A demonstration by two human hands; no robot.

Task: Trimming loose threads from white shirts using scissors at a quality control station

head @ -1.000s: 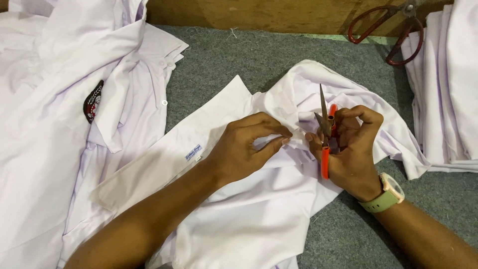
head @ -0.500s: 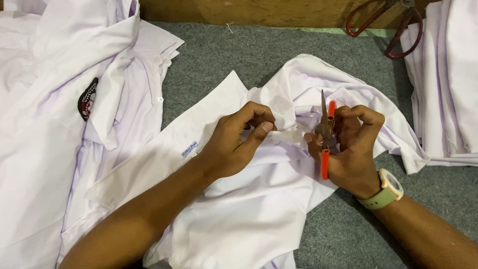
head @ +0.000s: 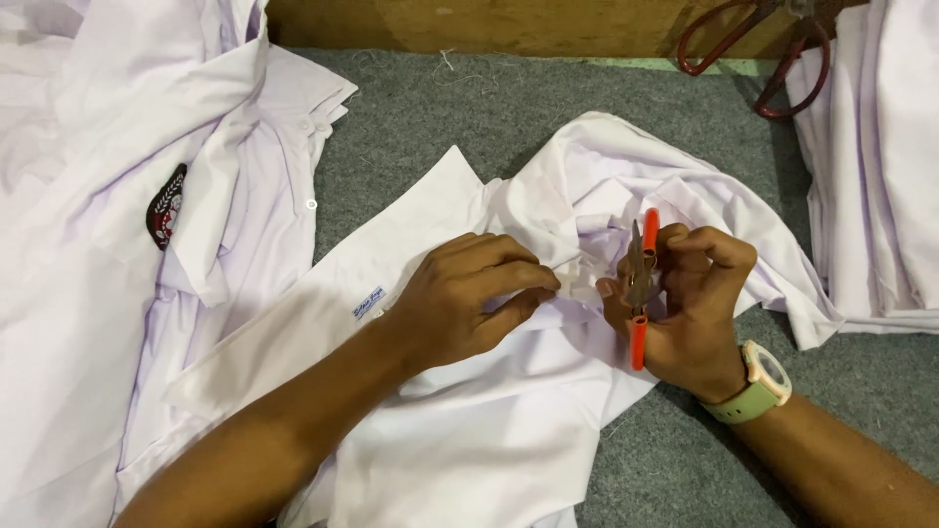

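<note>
My left hand (head: pixel 469 303) pinches a fold of the white shirt (head: pixel 469 430) between thumb and fingers, closed tight on the cloth near the middle of the counter (head: pixel 440 117). My right hand (head: pixel 690 308) sits just right of it, curled around small orange-handled snips (head: pixel 641 284), blades pointing away from me and held upright against the bunched fabric. The two hands are close together, with a short stretch of cloth between them. The shirt lies spread on the grey felt counter, its collar label (head: pixel 369 301) left of my left hand. A pale green watch (head: pixel 758 381) is on my right wrist. At left lies a pile of white shirts (head: pixel 117 244), one bearing a dark badge (head: pixel 164 205). At far right, big red-handled scissors (head: pixel 758 49) rest beside a folded stack (head: pixel 880 166) of white cloth.
</note>
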